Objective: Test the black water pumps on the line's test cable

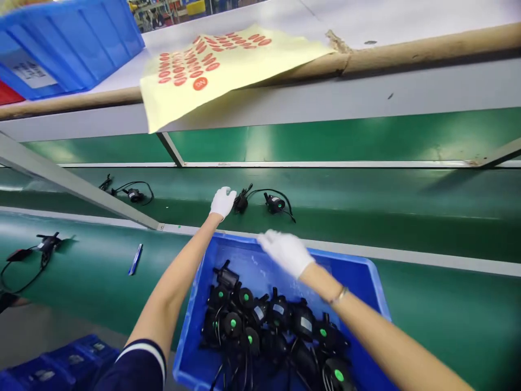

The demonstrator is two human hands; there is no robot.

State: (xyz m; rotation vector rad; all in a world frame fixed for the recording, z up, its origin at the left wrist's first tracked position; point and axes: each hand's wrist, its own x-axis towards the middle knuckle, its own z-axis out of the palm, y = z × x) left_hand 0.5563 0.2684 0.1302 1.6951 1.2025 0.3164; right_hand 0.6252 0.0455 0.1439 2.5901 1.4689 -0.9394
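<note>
Pump, small, black, with trailing black cable point(274, 203), lies on the green belt just right of the left hand point(222, 202), whose fingers curl at its plug; right hand point(286, 252), farther back, hovers spread, grasping nothing.

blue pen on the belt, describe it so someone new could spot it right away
Start at the green belt and follow its near lane left of the blue bin. The pen lies there alone, beyond the left forearm. It is slim, blue and wireless, unlike the black pumps with cables around it.
</note>
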